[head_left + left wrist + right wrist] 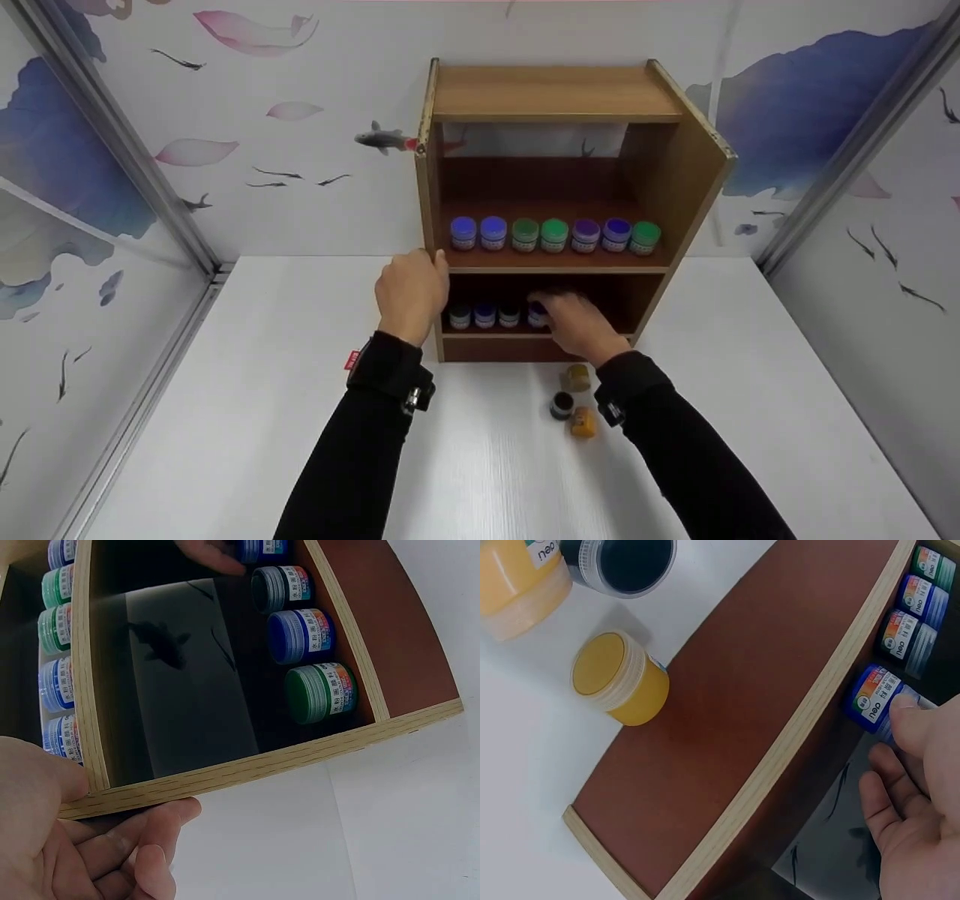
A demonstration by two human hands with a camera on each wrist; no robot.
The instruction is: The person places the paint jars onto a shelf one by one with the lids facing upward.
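My left hand grips the left side panel of a small wooden shelf unit. In the left wrist view its thumb lies on the panel's front edge, with the curled fingers on the outer side. My right hand reaches into the lower compartment and pinches a blue paint jar by its lid end. That jar stands at the right end of a row, beside a black jar, a blue jar and a dark green jar.
Several blue, green and purple jars, among them a bright green one, line the upper compartment. On the white table, in front of the unit, lie a yellow jar, a black jar and an orange-yellow jar. Patterned walls enclose the table.
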